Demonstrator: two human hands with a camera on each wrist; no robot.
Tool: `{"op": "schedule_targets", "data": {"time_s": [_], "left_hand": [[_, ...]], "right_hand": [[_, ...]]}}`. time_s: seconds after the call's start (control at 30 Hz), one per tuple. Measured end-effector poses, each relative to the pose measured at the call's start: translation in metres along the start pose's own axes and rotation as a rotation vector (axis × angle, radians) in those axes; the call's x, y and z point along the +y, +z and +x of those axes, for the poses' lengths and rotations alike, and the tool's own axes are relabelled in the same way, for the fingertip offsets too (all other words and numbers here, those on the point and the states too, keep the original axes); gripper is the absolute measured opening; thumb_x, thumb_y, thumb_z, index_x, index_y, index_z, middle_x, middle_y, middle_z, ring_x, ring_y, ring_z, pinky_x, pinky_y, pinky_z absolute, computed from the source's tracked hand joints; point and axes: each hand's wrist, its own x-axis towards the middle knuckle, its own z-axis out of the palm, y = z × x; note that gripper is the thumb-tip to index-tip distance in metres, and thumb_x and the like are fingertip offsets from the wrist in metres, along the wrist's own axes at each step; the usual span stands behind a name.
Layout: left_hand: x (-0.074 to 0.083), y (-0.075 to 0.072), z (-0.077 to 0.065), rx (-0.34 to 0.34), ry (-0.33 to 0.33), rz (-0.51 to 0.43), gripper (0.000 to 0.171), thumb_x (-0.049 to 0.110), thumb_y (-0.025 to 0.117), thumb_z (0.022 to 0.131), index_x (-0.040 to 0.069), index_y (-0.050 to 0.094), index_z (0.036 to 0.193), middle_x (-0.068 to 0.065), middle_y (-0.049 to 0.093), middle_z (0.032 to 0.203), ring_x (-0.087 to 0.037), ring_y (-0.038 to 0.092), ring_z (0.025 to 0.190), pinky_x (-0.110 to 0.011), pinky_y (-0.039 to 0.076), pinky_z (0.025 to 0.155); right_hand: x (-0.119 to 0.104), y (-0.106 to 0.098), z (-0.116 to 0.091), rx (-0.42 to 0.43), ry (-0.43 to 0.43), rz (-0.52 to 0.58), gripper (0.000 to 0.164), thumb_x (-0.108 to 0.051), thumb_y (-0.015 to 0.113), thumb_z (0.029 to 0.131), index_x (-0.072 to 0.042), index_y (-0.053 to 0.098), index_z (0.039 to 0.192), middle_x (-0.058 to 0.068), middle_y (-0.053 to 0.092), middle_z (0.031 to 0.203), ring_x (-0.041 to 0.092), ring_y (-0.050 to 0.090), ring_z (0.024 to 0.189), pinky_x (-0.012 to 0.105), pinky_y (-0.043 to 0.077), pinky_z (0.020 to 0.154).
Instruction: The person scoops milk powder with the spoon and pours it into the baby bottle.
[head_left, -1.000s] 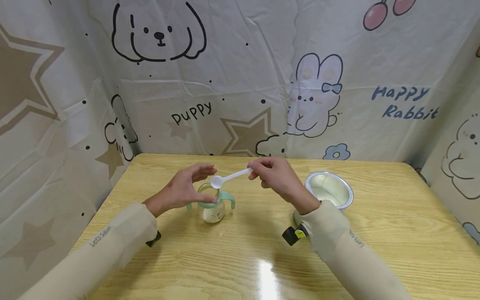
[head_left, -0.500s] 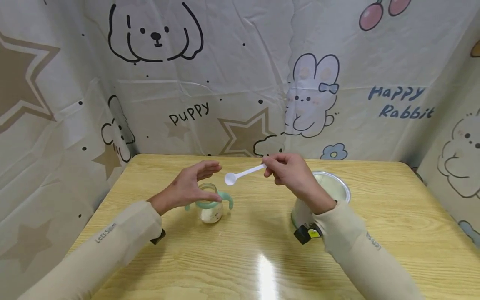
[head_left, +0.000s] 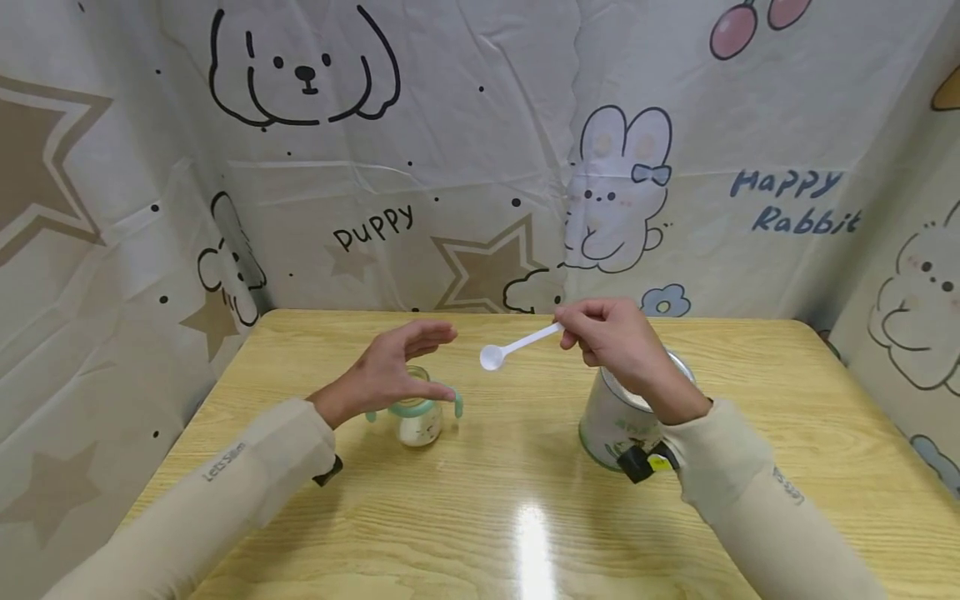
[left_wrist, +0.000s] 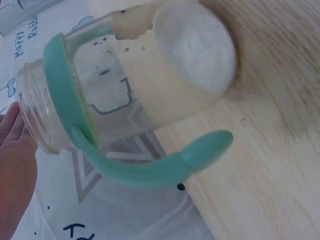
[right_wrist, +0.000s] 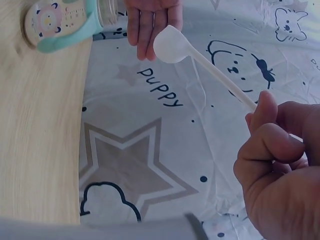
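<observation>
My right hand (head_left: 615, 342) pinches the end of a white measuring scoop's handle, with the scoop (head_left: 492, 358) held level in the air between bottle and can. Seen from the right wrist, the scoop's bowl (right_wrist: 171, 45) is at the far end of its thin handle. My left hand (head_left: 393, 367) hovers around the mouth of a clear baby bottle (head_left: 422, 429), thumb and fingers spread and holding nothing. The bottle stands uncapped, with a mint-green collar and two handles. White powder (left_wrist: 197, 47) covers its bottom in the left wrist view.
A pale can (head_left: 611, 417) with a silver rim stands at the right, partly hidden by my right hand and wrist. The wooden table (head_left: 450, 517) ends at a patterned cloth backdrop (head_left: 465, 167).
My right hand has carried the scoop rightward, away from above the bottle's mouth toward the can. My left hand has drifted slightly right, staying spread near the bottle.
</observation>
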Motion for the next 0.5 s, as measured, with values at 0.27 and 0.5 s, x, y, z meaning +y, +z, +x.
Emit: {"op": "schedule_targets", "data": {"time_s": [0.27,0.5], "left_hand": [[0.005,0.010,0.009,-0.012,0.015,0.002,0.081,0.005,0.089,0.072,-0.007,0.048,0.140,-0.019,0.055,0.140,-0.029,0.051,0.132,-0.033,0.041,0.111],[0.008,0.019,0.016,-0.020,0.040,-0.013,0.080,0.005,0.090,0.072,-0.005,0.049,0.140,-0.016,0.056,0.140,-0.028,0.052,0.132,-0.033,0.041,0.111]], "right_hand": [[0.000,-0.016,-0.006,0.032,0.007,-0.034,0.029,-0.018,0.061,0.101,0.011,0.064,0.099,-0.001,0.060,0.069,0.006,0.037,0.050,0.019,0.035,0.046],[0.000,-0.029,-0.009,0.053,0.005,-0.055,0.029,-0.020,0.059,0.102,0.009,0.064,0.102,-0.001,0.060,0.068,0.007,0.040,0.052,0.019,0.037,0.047]]}}
